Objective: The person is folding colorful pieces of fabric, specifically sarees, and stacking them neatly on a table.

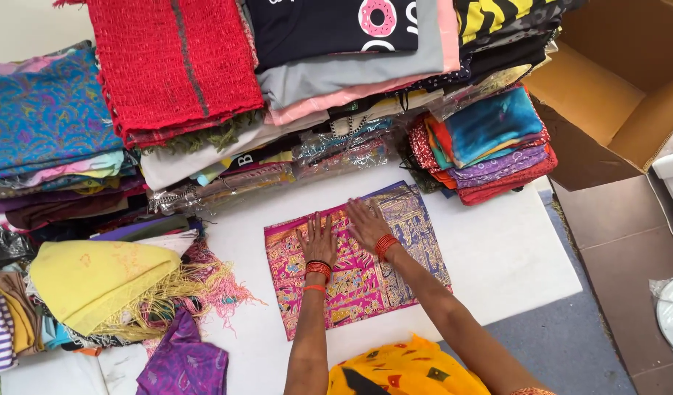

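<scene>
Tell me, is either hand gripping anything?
No. Left hand and right hand lie flat, palms down, on the folded pink patterned cloth.

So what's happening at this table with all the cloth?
A person presses both palms flat on a folded pink patterned cloth lying on a white table. The left hand and right hand rest side by side near its top edge. Around it are stacks of folded fabrics, among them a red knitted piece, and a yellow fringed scarf to the left. An open cardboard box stands at the right.
</scene>
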